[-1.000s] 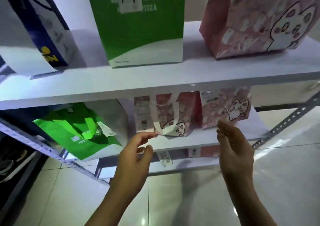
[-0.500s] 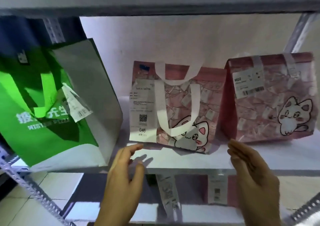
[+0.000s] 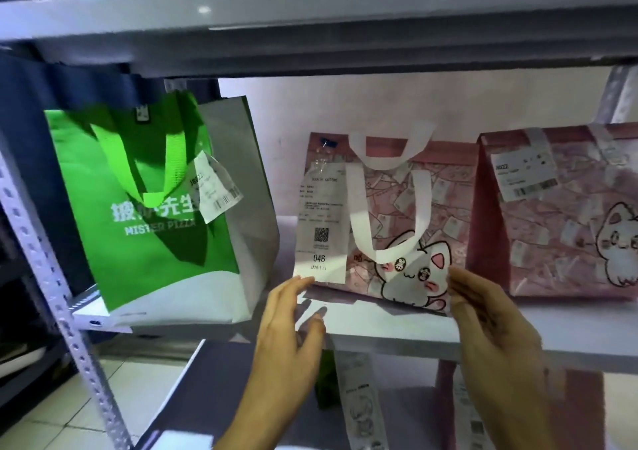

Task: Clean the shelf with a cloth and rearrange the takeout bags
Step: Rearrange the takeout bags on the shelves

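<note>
On the shelf, upright pink bag facing outward, long axis sideways

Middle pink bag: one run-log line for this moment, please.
middle pink bag upright on shelf | left hand open at its left corner | right hand open at its right corner

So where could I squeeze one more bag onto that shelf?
Bare shelf shows between the green Mister Pizza bag and the middle pink cat bag. The front strip is narrow. The two pink cat bags, middle and right, sit tight together.
</note>
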